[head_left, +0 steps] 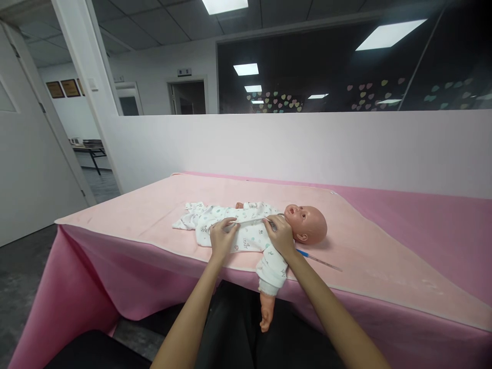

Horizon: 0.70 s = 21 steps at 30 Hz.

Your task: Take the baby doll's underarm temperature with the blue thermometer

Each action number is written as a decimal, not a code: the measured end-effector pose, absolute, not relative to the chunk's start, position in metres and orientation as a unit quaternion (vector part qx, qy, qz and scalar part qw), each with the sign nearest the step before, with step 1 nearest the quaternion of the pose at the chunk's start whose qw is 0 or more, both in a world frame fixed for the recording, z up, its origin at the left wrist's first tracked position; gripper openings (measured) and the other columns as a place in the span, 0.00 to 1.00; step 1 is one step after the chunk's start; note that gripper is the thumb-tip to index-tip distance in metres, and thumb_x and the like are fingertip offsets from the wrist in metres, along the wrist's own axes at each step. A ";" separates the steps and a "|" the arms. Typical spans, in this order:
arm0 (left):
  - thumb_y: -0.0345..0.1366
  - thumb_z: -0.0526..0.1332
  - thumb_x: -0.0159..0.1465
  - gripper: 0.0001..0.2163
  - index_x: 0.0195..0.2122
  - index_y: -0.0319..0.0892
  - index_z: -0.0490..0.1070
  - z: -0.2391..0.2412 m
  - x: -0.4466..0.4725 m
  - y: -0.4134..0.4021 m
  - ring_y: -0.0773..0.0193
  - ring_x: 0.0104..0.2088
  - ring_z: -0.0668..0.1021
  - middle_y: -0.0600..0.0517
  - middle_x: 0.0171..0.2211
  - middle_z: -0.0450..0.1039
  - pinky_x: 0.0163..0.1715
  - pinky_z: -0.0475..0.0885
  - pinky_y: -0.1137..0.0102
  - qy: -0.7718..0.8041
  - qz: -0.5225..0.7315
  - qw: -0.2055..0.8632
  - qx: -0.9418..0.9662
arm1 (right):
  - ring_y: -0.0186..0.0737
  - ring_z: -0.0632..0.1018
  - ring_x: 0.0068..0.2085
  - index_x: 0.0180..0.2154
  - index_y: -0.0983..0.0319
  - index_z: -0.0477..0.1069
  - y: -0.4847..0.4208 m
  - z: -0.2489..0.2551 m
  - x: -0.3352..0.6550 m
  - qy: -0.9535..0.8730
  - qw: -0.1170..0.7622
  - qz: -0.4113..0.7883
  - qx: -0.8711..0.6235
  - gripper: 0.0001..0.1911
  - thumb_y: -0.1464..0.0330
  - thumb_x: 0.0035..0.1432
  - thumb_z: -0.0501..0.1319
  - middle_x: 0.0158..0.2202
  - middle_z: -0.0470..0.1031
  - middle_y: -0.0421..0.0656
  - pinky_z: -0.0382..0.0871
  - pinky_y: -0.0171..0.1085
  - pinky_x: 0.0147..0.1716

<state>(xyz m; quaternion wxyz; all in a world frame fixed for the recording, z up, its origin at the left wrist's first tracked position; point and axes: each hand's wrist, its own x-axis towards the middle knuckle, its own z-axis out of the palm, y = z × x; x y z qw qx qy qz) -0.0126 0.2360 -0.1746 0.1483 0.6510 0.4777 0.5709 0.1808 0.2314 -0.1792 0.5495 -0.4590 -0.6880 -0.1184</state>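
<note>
A baby doll (309, 225) lies on its back, head to the right, dressed in a white printed baby garment (246, 241). Over the doll's belly, my left hand (223, 238) pinches the garment's front edge between thumb and fingers. My right hand (282, 237) pinches the same edge near the doll's neck, so the cloth is drawn in a straight line between both hands. One doll arm (266, 307) hangs over the table's near edge. Beside my right wrist lies a thin clear stick with a blue end (323, 263), partly hidden by the wrist.
A pale pink blanket (369, 246) covers the table over a darker pink cloth (88, 277) that drapes down the front. A white half wall with a window (269, 148) stands behind the table. At the left are a door (34, 148) and a small table (90, 149) beyond it.
</note>
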 end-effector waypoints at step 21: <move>0.45 0.60 0.54 0.11 0.32 0.45 0.74 -0.168 -0.013 0.232 0.65 0.31 0.74 0.54 0.30 0.75 0.33 0.67 0.71 0.491 0.563 0.143 0.649 | 0.38 0.72 0.33 0.29 0.60 0.67 0.231 -0.179 0.181 -0.686 0.549 -0.113 -0.464 0.09 0.66 0.59 0.52 0.28 0.73 0.42 0.63 0.36 0.34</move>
